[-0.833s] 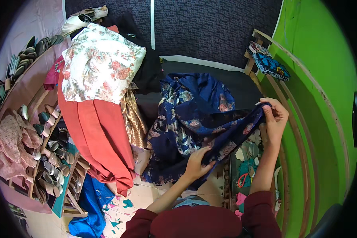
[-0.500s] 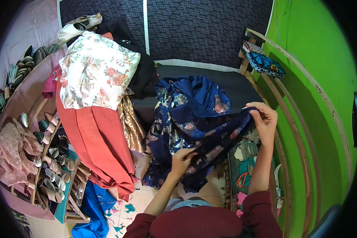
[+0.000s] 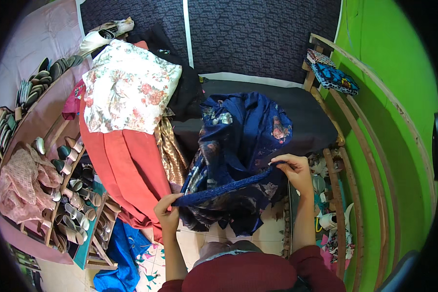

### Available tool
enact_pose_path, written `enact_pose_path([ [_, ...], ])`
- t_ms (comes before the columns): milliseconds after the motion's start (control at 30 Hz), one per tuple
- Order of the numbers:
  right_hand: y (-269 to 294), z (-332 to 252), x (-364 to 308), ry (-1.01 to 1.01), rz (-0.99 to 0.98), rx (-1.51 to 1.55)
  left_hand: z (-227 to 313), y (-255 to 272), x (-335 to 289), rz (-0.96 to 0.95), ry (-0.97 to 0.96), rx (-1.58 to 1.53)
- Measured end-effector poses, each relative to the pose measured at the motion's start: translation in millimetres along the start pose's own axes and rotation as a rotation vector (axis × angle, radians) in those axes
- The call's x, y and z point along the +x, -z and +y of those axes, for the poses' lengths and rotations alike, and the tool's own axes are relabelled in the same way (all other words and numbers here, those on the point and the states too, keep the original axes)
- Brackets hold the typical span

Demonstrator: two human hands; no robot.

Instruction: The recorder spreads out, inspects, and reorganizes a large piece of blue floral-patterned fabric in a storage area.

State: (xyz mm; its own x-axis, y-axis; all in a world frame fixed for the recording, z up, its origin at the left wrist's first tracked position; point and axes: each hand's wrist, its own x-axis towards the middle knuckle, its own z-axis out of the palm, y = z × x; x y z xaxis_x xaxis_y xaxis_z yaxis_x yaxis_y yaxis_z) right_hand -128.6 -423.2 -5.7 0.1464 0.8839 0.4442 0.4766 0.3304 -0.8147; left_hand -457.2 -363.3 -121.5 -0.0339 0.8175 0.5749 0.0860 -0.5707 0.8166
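Note:
A dark blue patterned cloth [image 3: 243,131] with lace lies heaped on a black-covered surface [image 3: 306,117]. Its near edge is stretched into a taut band between both hands. My left hand [image 3: 167,210] pinches the lower left end of that band. My right hand [image 3: 292,169] grips the upper right end, over the right side of the heap. Both forearms wear dark red sleeves at the bottom of the view.
A white floral cloth [image 3: 129,87] lies over a red-orange garment [image 3: 126,165] and a gold one [image 3: 169,148] on the left. Wooden racks of shoes [image 3: 73,194] and a pink lace cloth [image 3: 17,182] stand further left. A curved wooden rail [image 3: 365,160] and green wall bound the right.
My left hand has moved left and down, and my right hand has dropped lower. The blue cloth's edge is now pulled out straight between them.

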Motion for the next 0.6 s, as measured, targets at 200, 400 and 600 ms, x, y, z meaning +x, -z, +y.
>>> enact_pose_path([
  [200,-36,9,-15,0.114,-0.067,0.146,48,50,11,-0.064,0.074,0.203],
  [400,-97,-27,-27,0.306,-0.099,0.058,46,56,12,-0.588,0.075,0.521],
  [600,-160,-37,-42,0.508,-0.059,-0.035,56,5,9,-0.657,0.17,0.094],
])
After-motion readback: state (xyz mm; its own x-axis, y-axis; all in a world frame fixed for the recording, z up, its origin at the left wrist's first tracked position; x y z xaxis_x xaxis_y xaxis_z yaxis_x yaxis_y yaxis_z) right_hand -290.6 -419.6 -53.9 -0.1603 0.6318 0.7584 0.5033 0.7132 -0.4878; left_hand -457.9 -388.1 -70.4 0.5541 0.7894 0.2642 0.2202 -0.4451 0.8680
